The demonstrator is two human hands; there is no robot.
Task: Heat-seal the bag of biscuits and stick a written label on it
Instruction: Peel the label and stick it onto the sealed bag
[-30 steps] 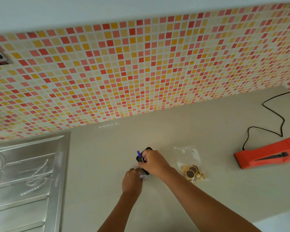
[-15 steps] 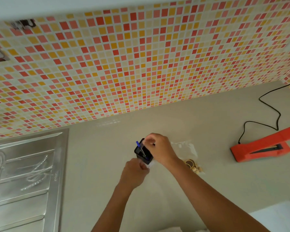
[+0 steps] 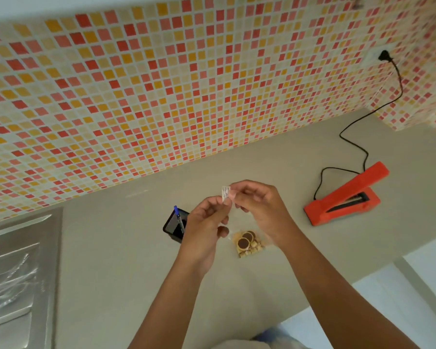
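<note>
A small white label [image 3: 225, 192] with writing on it is pinched between the fingertips of my left hand [image 3: 206, 224] and my right hand [image 3: 259, 206], raised above the counter. Below my hands lies the clear bag of biscuits [image 3: 248, 243], with round chocolate-topped biscuits inside; my right wrist hides part of it. The blue pen [image 3: 178, 217] stands in a black holder [image 3: 175, 225] just left of my left hand. The orange heat sealer [image 3: 347, 197] sits on the counter to the right, its arm raised.
The sealer's black cord [image 3: 363, 117] runs up to a wall socket [image 3: 384, 56]. A steel sink drainboard [image 3: 18, 273] lies at the left. The grey counter [image 3: 111, 260] ends at the lower right over a pale floor. Mosaic tiles cover the back wall.
My right hand has left the pen in the holder. Both hands have lifted and moved right, now holding the label together above the biscuit bag. The camera has shifted.
</note>
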